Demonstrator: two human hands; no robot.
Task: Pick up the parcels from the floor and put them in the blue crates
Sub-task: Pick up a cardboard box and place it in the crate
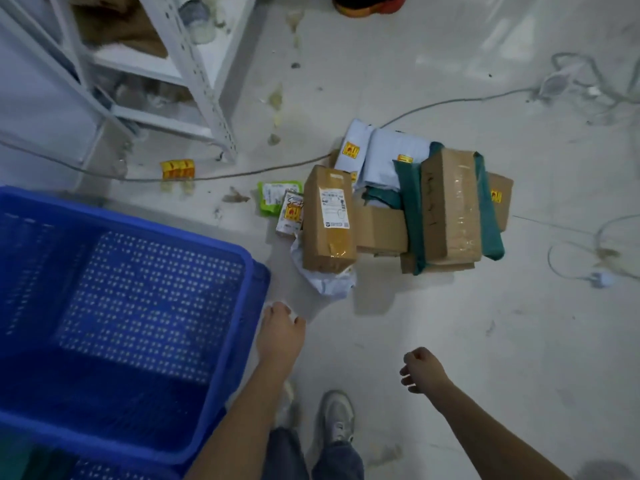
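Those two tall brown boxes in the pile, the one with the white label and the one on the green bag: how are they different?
The labelled box carries a white printed shipping label; the taped box shows handwriting and shiny clear tape instead. The labelled box lies on a pale grey mailer bag at the pile's left edge, while the taped box rests on a green bag further right. Both are brown cardboard, lying lengthwise, untouched by either hand.

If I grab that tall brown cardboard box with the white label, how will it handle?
The tall brown cardboard box with the white label probably stays stiff, given its crisp edges. It lies on a crumpled pale plastic mailer, so it may slide. Its glossy tape could feel slick.
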